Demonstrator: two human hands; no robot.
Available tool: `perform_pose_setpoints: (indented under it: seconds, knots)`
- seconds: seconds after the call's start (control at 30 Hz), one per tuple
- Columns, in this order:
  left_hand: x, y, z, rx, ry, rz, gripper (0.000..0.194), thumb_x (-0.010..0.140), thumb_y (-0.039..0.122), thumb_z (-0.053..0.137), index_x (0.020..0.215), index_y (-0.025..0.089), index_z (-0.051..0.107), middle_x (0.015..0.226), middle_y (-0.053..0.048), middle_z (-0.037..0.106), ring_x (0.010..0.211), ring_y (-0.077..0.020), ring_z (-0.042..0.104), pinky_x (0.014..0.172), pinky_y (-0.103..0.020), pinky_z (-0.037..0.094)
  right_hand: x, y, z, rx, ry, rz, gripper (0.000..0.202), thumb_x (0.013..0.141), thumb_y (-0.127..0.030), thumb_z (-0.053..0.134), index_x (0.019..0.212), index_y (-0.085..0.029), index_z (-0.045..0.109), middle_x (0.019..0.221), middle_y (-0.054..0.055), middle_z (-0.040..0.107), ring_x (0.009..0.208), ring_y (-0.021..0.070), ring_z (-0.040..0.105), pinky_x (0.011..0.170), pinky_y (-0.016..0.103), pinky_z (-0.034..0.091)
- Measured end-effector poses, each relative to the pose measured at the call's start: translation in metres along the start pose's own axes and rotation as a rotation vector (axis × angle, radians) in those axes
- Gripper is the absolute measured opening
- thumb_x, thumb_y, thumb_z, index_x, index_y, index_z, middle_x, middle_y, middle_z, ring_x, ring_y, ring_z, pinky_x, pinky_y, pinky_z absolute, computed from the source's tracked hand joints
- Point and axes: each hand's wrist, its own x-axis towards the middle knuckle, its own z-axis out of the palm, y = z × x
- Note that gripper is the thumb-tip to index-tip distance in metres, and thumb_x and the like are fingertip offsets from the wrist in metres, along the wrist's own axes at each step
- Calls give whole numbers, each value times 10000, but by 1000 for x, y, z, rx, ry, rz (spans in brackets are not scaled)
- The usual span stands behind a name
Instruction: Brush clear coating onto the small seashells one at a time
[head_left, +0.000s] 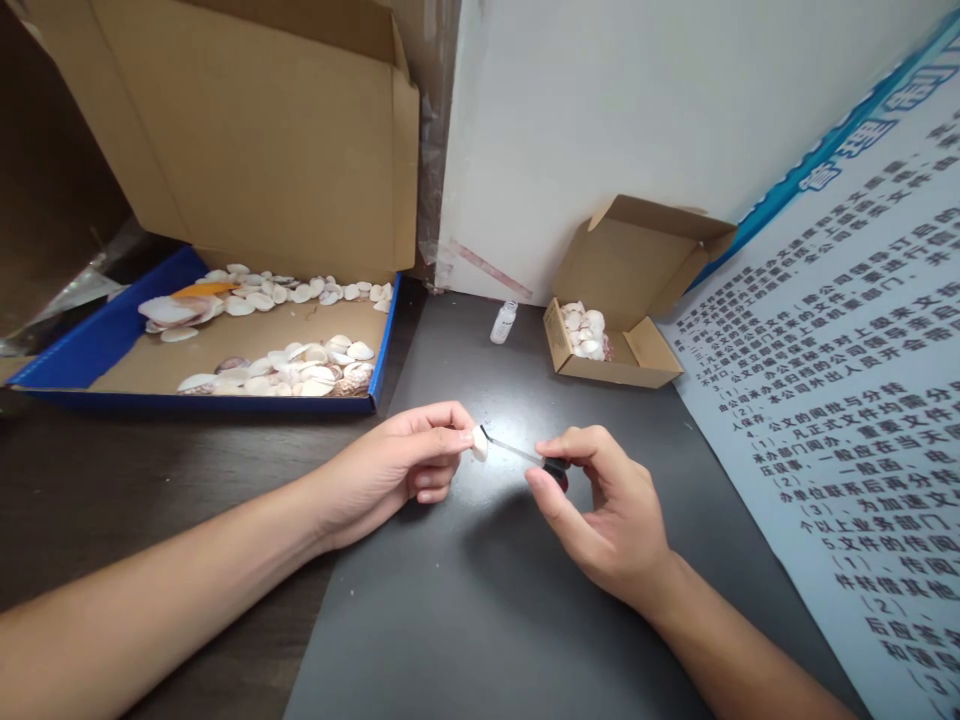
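My left hand (pixel 409 462) pinches a small white shell (pixel 480 443) by its left side. In my right hand (pixel 611 510) is the black cap of a small brush (pixel 514 450), held between thumb and fingers. The brush's thin stem points left, and its dark tip meets the upper edge of the shell. Both hands are above the dark grey mat (pixel 420 620). Beyond them, a small clear bottle (pixel 504 322) with a label stands uncapped on the mat.
At the left, an open blue-edged box (pixel 382 350) holds many shells and an orange piece. A small open cardboard box (pixel 615 372) with white shells sits at the back right. A white panel rises behind, and a printed sheet (pixel 847 400) lies along the right.
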Motion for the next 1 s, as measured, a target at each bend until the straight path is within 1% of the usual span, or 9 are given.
perform_pose_setpoints:
  seconds: [0.1,0.3,0.4,0.5,0.63,0.73,0.87,1.0]
  knots:
    - [0,1,1,-23,9,0,167,876,277,643,790,179,537,599,75,271,530,-76,200,487,-193,194,1,-2,-1,8,-50,-35,142,862,-144,625,946,-222,541,690,-37,561,552,111,549,536,233,482]
    - [0,3,2,-34,13,21,138,885,263,631,811,176,553,598,75,273,530,-76,196,480,-183,205,2,-4,-1,17,-74,-60,138,859,-140,620,932,-220,533,664,-40,548,533,108,528,512,225,474]
    - [0,4,2,-29,37,58,128,892,271,620,823,187,552,589,78,277,524,-78,206,478,-183,214,1,-4,-1,16,-112,-67,117,864,-153,615,913,-220,532,665,-34,569,525,110,543,510,231,478]
    - [1,2,2,22,48,86,153,880,291,637,813,193,542,581,80,303,515,-75,216,479,-189,220,3,-5,-1,-9,-140,-50,103,862,-168,619,892,-216,533,659,-34,587,507,105,553,499,224,478]
    - [1,-1,1,145,15,104,184,873,322,652,801,191,545,576,77,357,514,-75,271,489,-203,243,4,-6,-2,-37,-85,-12,84,859,-183,619,871,-213,541,616,-51,559,475,98,552,473,207,467]
    - [1,-2,1,221,11,126,189,877,338,648,804,189,559,580,77,371,520,-77,296,493,-213,251,3,-5,-2,-29,-55,19,74,858,-193,618,867,-216,549,599,-56,543,469,102,544,463,210,464]
    - [1,-2,2,239,26,138,198,871,360,650,812,192,566,590,79,374,518,-78,293,490,-222,246,1,-2,-1,7,-53,75,83,851,-197,629,870,-218,551,597,-57,536,494,109,553,479,211,476]
    - [2,-2,3,230,33,148,199,874,359,646,812,191,560,596,81,371,517,-76,288,488,-221,246,0,-1,-1,19,-51,90,94,845,-189,633,875,-220,550,607,-58,533,505,108,552,494,212,477]
